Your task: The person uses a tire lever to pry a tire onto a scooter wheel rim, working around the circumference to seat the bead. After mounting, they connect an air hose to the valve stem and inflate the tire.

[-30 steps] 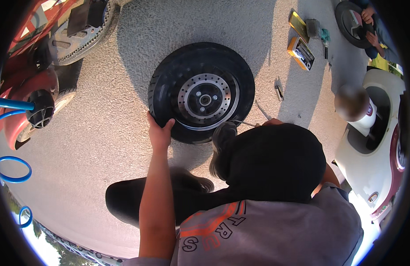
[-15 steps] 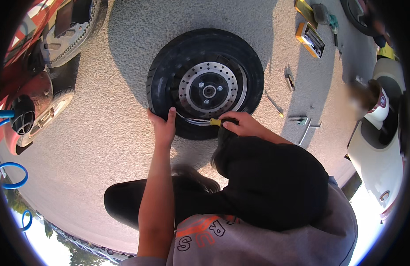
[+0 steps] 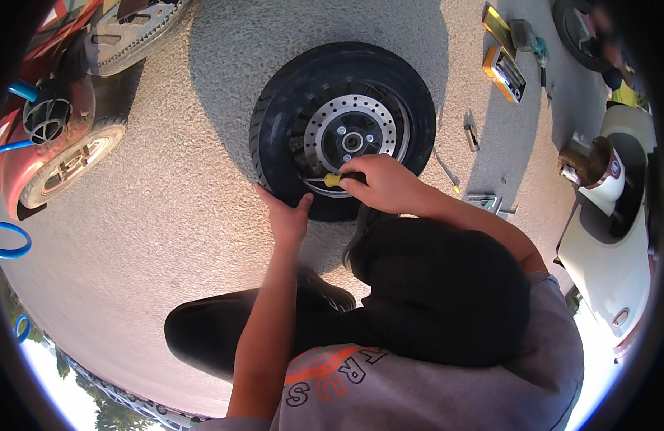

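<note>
A black tire (image 3: 280, 147) on its wheel lies flat on the ground in front of me, with a drilled silver brake disc (image 3: 350, 103) facing up. My right hand (image 3: 389, 184) is closed round a screwdriver (image 3: 333, 179) with a yellow and black handle. Its metal shaft points left, and the tip meets the seam between rim and tire at the near left. My left hand (image 3: 289, 221) grips the tire's near left edge, thumb on the sidewall and fingers on the outer side. The underside of the wheel is hidden.
To the right lie a long thin tool (image 3: 447, 171), a small metal piece (image 3: 472, 137), hex keys (image 3: 483, 201) and an orange tool box (image 3: 504, 74). A red scooter (image 3: 41, 172) stands at left, a white scooter (image 3: 606, 248) at right. My shoe (image 3: 358, 241) is near the tire.
My right hand has moved up and left over the rim, and the screwdriver now angles to the tire seam. My left thumb has shifted slightly. The whole view has moved a little.
</note>
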Demonstrator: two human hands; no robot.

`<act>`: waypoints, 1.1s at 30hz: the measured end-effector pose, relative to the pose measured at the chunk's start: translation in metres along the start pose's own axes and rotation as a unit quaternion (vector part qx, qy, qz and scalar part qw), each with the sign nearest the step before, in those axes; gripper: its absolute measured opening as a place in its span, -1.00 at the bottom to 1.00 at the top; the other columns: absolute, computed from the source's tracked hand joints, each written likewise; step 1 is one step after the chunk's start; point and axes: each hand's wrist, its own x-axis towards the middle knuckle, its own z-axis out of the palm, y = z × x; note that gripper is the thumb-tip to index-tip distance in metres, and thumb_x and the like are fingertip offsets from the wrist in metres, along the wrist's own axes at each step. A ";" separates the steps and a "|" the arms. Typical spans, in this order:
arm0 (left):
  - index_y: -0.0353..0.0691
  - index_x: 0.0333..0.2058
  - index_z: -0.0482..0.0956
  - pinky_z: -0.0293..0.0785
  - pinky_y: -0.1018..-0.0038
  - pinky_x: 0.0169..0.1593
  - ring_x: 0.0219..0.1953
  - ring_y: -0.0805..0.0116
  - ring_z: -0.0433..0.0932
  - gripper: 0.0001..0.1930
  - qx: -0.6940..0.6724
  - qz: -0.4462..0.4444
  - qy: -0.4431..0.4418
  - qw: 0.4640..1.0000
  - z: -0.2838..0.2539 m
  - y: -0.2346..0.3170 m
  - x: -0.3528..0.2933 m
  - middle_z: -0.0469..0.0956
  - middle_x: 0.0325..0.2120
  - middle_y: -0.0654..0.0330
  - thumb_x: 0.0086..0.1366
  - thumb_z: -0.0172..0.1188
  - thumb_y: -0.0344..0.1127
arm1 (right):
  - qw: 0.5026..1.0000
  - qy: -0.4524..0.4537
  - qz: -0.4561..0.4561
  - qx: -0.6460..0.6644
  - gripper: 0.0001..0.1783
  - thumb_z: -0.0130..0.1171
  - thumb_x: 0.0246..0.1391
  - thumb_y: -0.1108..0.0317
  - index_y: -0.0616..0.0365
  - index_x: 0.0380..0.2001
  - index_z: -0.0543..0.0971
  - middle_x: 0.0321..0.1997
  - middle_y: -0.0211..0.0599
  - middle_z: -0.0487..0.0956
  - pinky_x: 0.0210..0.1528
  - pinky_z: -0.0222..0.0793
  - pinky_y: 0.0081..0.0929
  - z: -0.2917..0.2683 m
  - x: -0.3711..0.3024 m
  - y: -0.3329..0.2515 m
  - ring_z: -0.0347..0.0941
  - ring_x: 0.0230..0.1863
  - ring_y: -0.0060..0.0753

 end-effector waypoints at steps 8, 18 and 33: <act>-0.44 0.35 -0.28 0.32 0.16 0.20 0.17 -0.24 0.38 0.11 0.068 0.003 0.012 0.998 0.004 -0.018 0.006 0.30 0.15 -0.37 0.08 0.39 -0.19 | 0.950 -0.113 -0.239 -0.166 -0.70 0.18 0.01 0.46 0.28 -0.15 0.46 -0.20 -0.01 0.58 -0.28 0.53 -0.24 0.013 0.031 -0.054 0.60 -0.29 0.03; -0.09 0.14 0.39 0.40 0.32 0.09 0.07 0.24 0.49 -0.59 0.107 0.131 0.033 0.985 0.011 -0.026 0.009 0.48 0.05 0.14 0.36 0.09 -0.16 | 0.884 -0.141 -0.328 -0.301 -0.85 0.10 -0.09 0.48 0.35 -0.43 0.45 -0.63 -0.02 0.52 -0.61 0.44 -0.18 0.067 0.084 -0.105 0.56 -0.57 -0.01; -0.08 0.31 0.21 0.22 0.31 0.28 0.29 0.30 0.28 -0.49 0.198 0.114 -0.008 0.974 0.009 -0.044 0.024 0.31 0.25 0.12 0.48 -0.11 -0.04 | 0.897 -0.137 -0.334 -0.255 -0.80 0.05 -0.03 0.41 0.37 -0.38 0.50 -0.55 -0.03 0.59 -0.49 0.48 -0.08 0.125 0.135 -0.102 0.60 -0.47 0.01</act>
